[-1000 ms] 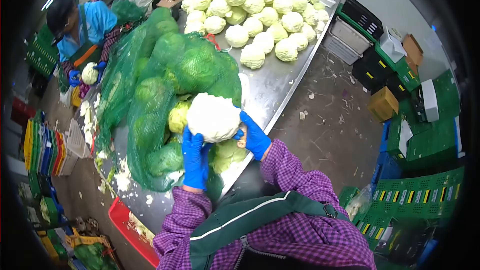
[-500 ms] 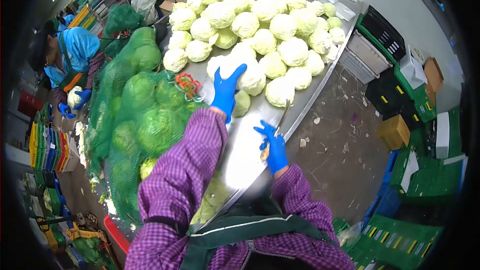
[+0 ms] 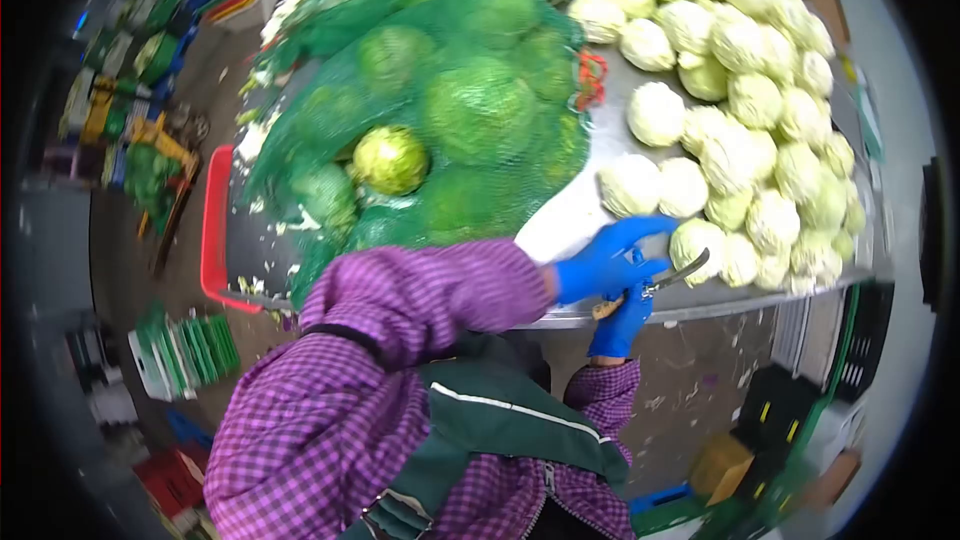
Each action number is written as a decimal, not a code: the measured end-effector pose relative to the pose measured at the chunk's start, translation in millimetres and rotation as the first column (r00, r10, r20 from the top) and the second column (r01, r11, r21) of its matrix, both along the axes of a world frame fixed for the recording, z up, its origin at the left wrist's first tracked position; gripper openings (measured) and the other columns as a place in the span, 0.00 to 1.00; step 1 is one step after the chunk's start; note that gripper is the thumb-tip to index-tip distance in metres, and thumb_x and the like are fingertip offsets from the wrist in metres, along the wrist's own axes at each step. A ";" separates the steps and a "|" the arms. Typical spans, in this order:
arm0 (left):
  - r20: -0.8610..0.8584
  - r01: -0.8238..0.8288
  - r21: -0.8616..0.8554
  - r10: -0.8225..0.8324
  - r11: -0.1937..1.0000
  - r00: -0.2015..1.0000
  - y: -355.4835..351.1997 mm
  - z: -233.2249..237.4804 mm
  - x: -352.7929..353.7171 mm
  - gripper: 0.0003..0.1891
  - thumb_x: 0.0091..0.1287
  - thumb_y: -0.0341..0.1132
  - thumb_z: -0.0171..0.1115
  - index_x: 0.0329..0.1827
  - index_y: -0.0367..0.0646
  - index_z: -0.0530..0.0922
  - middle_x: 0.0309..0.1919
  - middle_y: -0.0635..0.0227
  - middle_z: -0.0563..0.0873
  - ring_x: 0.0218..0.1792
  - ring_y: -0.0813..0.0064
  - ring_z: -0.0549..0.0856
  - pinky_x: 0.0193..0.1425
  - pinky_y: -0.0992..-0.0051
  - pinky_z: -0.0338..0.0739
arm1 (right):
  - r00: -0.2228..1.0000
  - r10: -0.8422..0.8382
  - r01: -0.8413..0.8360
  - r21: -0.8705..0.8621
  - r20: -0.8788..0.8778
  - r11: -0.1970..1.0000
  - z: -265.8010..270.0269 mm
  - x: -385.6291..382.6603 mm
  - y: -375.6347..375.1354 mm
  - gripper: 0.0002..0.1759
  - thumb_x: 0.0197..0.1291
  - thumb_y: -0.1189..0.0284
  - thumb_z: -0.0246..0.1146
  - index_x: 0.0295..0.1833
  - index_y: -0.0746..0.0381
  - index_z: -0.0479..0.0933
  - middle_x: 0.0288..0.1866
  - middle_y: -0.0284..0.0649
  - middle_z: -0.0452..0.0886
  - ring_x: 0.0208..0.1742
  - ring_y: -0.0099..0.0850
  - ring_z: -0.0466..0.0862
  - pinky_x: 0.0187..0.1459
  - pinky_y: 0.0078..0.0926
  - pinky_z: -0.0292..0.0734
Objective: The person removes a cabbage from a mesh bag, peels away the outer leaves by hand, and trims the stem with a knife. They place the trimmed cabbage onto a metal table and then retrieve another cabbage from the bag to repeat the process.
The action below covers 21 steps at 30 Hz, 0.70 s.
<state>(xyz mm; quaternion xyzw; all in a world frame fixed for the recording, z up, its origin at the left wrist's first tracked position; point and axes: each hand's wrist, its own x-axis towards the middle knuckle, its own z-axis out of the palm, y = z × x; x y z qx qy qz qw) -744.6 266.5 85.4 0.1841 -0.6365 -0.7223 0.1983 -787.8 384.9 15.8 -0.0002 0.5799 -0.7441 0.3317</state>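
Blue gloves [image 3: 590, 270], purple checked sleeves [image 3: 430, 290].
Over there: pale yellow-green cabbages [image 3: 735, 160], green netting [image 3: 445, 212], red tub [image 3: 214, 235], dark-green apron [image 3: 500, 425].

The knife [image 3: 660, 287] has a metal blade [image 3: 690, 269] and a wooden handle [image 3: 606, 308].

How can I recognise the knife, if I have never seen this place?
Find the metal table with its pile of pale cabbages. At the table's near edge, the blue-gloved right hand holds the knife, close to the left hand. Its thin, curved blade stands out against the round, pale heads beside it.
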 end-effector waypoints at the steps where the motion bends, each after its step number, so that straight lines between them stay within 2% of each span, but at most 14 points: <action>1: -0.137 -0.074 -0.164 0.051 0.984 0.989 0.4 -21.1 38.2 0.23 0.63 0.37 0.65 0.61 0.42 0.74 0.54 0.62 0.81 0.55 0.72 0.79 0.59 0.70 0.73 | 0.996 0.049 -0.052 -0.032 -0.079 0.998 0.6 0.2 -8.8 0.19 0.69 0.68 0.52 0.61 0.64 0.72 0.46 0.40 0.81 0.24 0.13 0.69 0.25 0.12 0.66; 2: -0.060 -0.083 -0.225 0.071 0.971 0.996 -10.6 -20.1 78.4 0.19 0.63 0.34 0.64 0.57 0.41 0.77 0.52 0.63 0.83 0.54 0.72 0.80 0.57 0.71 0.74 | 0.991 0.113 -0.113 0.004 -0.076 0.994 23.3 2.5 -22.6 0.19 0.68 0.69 0.53 0.60 0.65 0.72 0.46 0.40 0.81 0.26 0.13 0.71 0.25 0.10 0.66; 4: -0.079 -0.402 -0.447 0.412 0.799 0.908 -25.9 -31.6 149.1 0.15 0.63 0.27 0.62 0.53 0.40 0.79 0.49 0.63 0.84 0.48 0.72 0.82 0.52 0.73 0.77 | 0.969 0.216 -0.216 0.014 -0.118 0.976 41.4 14.9 -49.4 0.19 0.68 0.69 0.53 0.60 0.65 0.72 0.45 0.40 0.82 0.26 0.13 0.72 0.24 0.10 0.66; 5: 0.155 -0.511 -0.014 0.506 0.860 0.848 -33.3 -16.8 180.4 0.14 0.62 0.26 0.62 0.52 0.40 0.80 0.47 0.64 0.84 0.47 0.74 0.82 0.52 0.74 0.76 | 0.945 0.286 -0.284 0.036 -0.159 0.958 45.4 22.6 -60.9 0.19 0.68 0.69 0.53 0.60 0.65 0.72 0.45 0.40 0.82 0.26 0.13 0.73 0.24 0.10 0.66; 6: -0.062 -0.635 -0.398 0.672 0.662 0.738 -54.0 -35.4 208.4 0.15 0.60 0.25 0.63 0.50 0.41 0.80 0.44 0.66 0.84 0.44 0.76 0.82 0.48 0.75 0.77 | 0.917 0.335 -0.334 0.043 -0.217 0.941 47.2 32.8 -75.5 0.19 0.67 0.69 0.54 0.60 0.65 0.72 0.44 0.39 0.83 0.25 0.13 0.73 0.24 0.10 0.67; 7: -0.018 -0.737 -0.382 0.792 0.558 0.610 -65.0 -31.3 228.2 0.15 0.60 0.26 0.62 0.51 0.41 0.80 0.44 0.67 0.84 0.44 0.76 0.82 0.48 0.75 0.76 | 0.880 0.422 -0.421 0.053 -0.220 0.906 50.2 41.8 -88.5 0.18 0.67 0.69 0.55 0.59 0.66 0.72 0.45 0.38 0.83 0.25 0.13 0.73 0.24 0.10 0.68; 12: 0.094 -0.788 -0.459 0.904 0.411 0.417 -120.0 -53.9 282.8 0.27 0.58 0.33 0.69 0.61 0.41 0.72 0.60 0.60 0.75 0.55 0.68 0.77 0.57 0.70 0.72 | 0.763 0.617 -0.641 -0.098 -0.194 0.762 68.8 120.9 -148.7 0.16 0.65 0.71 0.59 0.56 0.64 0.75 0.47 0.35 0.83 0.34 0.15 0.79 0.26 0.11 0.71; 14: 0.383 -0.933 0.100 0.852 0.346 0.357 -136.3 -64.2 278.3 0.40 0.54 0.40 0.73 0.68 0.38 0.62 0.67 0.52 0.65 0.63 0.58 0.70 0.65 0.64 0.65 | 0.708 0.661 -0.697 -0.100 -0.248 0.710 71.1 153.6 -171.3 0.16 0.65 0.71 0.59 0.56 0.64 0.76 0.47 0.34 0.83 0.35 0.15 0.79 0.26 0.11 0.71; 15: 0.378 -0.931 0.105 0.852 0.349 0.362 -136.8 -74.3 276.0 0.40 0.54 0.40 0.73 0.68 0.38 0.62 0.67 0.52 0.65 0.63 0.58 0.70 0.65 0.64 0.65 | 0.654 0.697 -0.745 -0.092 -0.295 0.660 70.9 166.2 -177.0 0.16 0.64 0.71 0.60 0.56 0.63 0.76 0.47 0.33 0.83 0.35 0.15 0.79 0.27 0.11 0.71; 16: 0.279 -0.907 -0.167 0.900 0.388 0.333 -138.1 -82.5 271.1 0.44 0.53 0.41 0.73 0.69 0.36 0.58 0.68 0.48 0.62 0.65 0.53 0.66 0.68 0.62 0.62 | 0.660 0.688 -0.738 -0.088 -0.303 0.669 68.2 175.1 -179.7 0.16 0.64 0.71 0.60 0.56 0.63 0.76 0.47 0.33 0.83 0.35 0.15 0.79 0.27 0.11 0.71; 17: 0.164 -0.823 -0.428 0.928 0.373 0.336 -141.1 -90.1 265.6 0.48 0.51 0.43 0.74 0.70 0.33 0.55 0.69 0.44 0.59 0.68 0.48 0.63 0.70 0.61 0.60 | 0.646 0.688 -0.743 -0.065 -0.330 0.666 63.7 181.4 -182.6 0.16 0.65 0.71 0.59 0.57 0.63 0.75 0.48 0.33 0.82 0.32 0.14 0.76 0.26 0.10 0.70; 18: -0.064 -0.770 -0.567 0.916 0.293 0.395 -140.6 -72.0 259.8 0.41 0.51 0.40 0.73 0.66 0.34 0.62 0.66 0.45 0.65 0.67 0.51 0.66 0.69 0.61 0.62 | 0.636 0.685 -0.743 -0.042 -0.356 0.668 59.8 184.9 -184.9 0.17 0.65 0.71 0.58 0.58 0.62 0.74 0.49 0.32 0.81 0.28 0.13 0.74 0.26 0.10 0.70; 19: -0.067 -0.768 -0.558 0.905 0.315 0.420 -143.0 -62.3 256.5 0.41 0.51 0.40 0.73 0.66 0.34 0.62 0.66 0.45 0.65 0.67 0.51 0.66 0.69 0.61 0.62 | 0.651 0.668 -0.724 -0.033 -0.361 0.689 57.5 183.5 -184.9 0.17 0.65 0.71 0.58 0.58 0.62 0.74 0.49 0.32 0.81 0.28 0.13 0.74 0.26 0.10 0.70; 21: -0.034 -0.502 -0.672 0.654 0.545 0.756 -151.2 -48.4 249.4 0.34 0.51 0.36 0.72 0.61 0.36 0.69 0.61 0.48 0.73 0.63 0.55 0.72 0.66 0.62 0.66 | 0.639 0.557 -0.561 0.175 -0.530 0.809 53.3 170.5 -183.1 0.19 0.61 0.74 0.63 0.58 0.64 0.75 0.51 0.35 0.81 0.39 0.16 0.79 0.31 0.14 0.74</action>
